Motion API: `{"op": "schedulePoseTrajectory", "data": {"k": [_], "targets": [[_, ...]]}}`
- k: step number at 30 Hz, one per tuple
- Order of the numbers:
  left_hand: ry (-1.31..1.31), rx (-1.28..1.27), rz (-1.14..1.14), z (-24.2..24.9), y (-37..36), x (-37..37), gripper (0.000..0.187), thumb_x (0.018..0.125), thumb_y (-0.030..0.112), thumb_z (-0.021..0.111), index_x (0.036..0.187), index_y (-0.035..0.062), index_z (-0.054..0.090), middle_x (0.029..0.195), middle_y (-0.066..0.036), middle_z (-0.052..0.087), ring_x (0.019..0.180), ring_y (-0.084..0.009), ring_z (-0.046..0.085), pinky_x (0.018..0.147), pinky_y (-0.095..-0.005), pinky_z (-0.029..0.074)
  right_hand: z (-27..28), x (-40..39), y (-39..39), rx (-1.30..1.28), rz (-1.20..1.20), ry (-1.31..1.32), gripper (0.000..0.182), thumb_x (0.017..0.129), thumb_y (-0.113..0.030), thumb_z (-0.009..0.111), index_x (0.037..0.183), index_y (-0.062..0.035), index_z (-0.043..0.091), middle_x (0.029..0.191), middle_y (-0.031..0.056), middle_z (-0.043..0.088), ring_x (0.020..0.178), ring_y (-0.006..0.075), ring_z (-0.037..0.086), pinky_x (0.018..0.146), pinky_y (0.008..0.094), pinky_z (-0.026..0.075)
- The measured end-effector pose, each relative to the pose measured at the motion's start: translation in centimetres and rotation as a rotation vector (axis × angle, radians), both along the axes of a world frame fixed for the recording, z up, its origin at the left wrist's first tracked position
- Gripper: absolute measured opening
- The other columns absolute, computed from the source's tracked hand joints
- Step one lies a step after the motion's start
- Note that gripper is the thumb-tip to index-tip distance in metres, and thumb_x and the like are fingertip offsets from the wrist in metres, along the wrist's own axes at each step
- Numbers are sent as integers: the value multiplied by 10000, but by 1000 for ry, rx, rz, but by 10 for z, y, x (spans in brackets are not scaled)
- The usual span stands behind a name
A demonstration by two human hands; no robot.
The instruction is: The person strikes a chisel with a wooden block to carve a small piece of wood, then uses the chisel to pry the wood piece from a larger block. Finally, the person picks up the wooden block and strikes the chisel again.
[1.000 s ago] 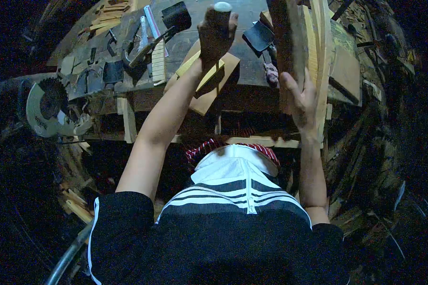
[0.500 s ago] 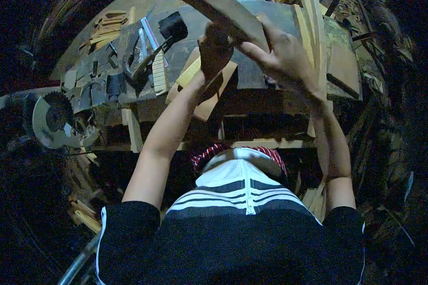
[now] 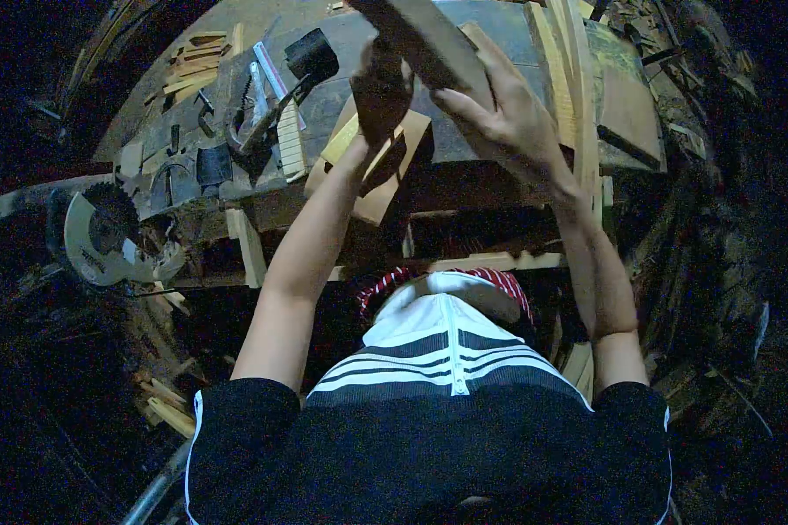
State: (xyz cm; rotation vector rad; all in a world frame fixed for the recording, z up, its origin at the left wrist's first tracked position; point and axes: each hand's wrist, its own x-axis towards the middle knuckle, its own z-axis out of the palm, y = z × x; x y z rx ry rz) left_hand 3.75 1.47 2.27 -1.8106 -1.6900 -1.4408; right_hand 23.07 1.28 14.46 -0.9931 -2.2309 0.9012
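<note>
A long wooden board (image 3: pixel 433 48) slants down from the top edge, raised over the workbench. My right hand (image 3: pixel 503 114) is closed round its lower end, thumb on the near side. Against the board's left side is my left hand (image 3: pixel 383 92), in deep shadow; its fingers look curled, but what they hold cannot be made out. Beneath my left hand, a wooden block (image 3: pixel 345 140) and a flat wooden piece (image 3: pixel 378 206) lie on the bench near its front edge.
On the workbench (image 3: pixel 464 144) to the left lie a black-headed tool (image 3: pixel 313 54), a folding rule (image 3: pixel 291 144), a clamp (image 3: pixel 241 131) and small wood strips (image 3: pixel 197 66). Long planks (image 3: pixel 578 87) and a flat board (image 3: pixel 629 122) are at the right. A circular saw blade (image 3: pixel 109 214) stands at far left.
The board and my right hand have moved slightly left and down. My left hand has shifted a little left. The view has moved slightly.
</note>
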Motion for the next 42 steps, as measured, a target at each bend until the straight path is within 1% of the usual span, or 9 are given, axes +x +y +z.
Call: {"op": "schedulePoseTrajectory", "data": {"k": [2,4,6,13,26,28,32,34,42], "targets": [[182,35,213,11,0,-12,184,824,212,631,894,60,554,854,-126,604,768,-280,589,655,-389,448,-13,5,-10,-105,-45,99,493,836,-319,657,1146,27,491,949,141,611,890,257,608,783,370,464],[-251,-128,144,0,8,-34,204,827,187,654,912,48,532,729,-97,580,555,-215,556,545,-359,462,-34,17,-11,-299,-95,170,554,807,-468,646,1096,-5,552,971,200,639,890,298,641,773,378,488],[-1450,119,-541,-23,-1,-60,211,852,206,643,968,65,538,664,-54,545,528,-196,546,513,-337,478,-36,32,-17,-371,-120,145,549,816,-456,639,1112,-3,547,985,188,637,896,280,635,784,368,482],[-1417,202,-374,38,-31,-61,221,938,269,520,961,53,482,698,-69,519,616,-182,549,623,-346,516,-62,58,-32,-485,-229,227,505,859,-396,617,1129,23,530,957,94,595,866,155,553,807,285,432],[-932,104,27,12,-42,-57,396,956,346,506,705,40,512,625,-61,578,597,-159,599,601,-281,473,-75,61,-39,-558,-251,128,559,836,-438,612,1114,38,524,989,176,626,886,276,618,801,357,461],[-1029,126,59,11,-45,-55,428,958,360,499,682,33,519,625,-61,579,583,-151,583,593,-281,470,-75,60,-42,-526,-247,167,458,867,-373,617,1102,11,533,876,48,570,776,114,520,709,264,425],[-1092,83,71,3,-52,-60,440,958,371,496,701,16,537,654,-72,603,609,-150,600,598,-278,476,-81,62,-43,-487,-261,183,467,866,-371,618,1122,9,531,871,45,566,771,112,518,701,261,422],[-1159,51,143,9,-55,-56,424,948,354,522,721,-3,550,696,-98,625,645,-171,628,638,-294,511,-83,63,-43,-500,-278,143,549,833,-441,622,1097,32,533,966,194,617,892,284,618,799,371,460],[-1143,198,-60,15,-56,-51,280,871,252,655,896,0,534,742,-141,637,633,-237,652,669,-384,573,-80,65,-45,-549,-265,139,567,837,-446,617,1080,58,531,971,200,617,896,287,615,804,363,459]]}}
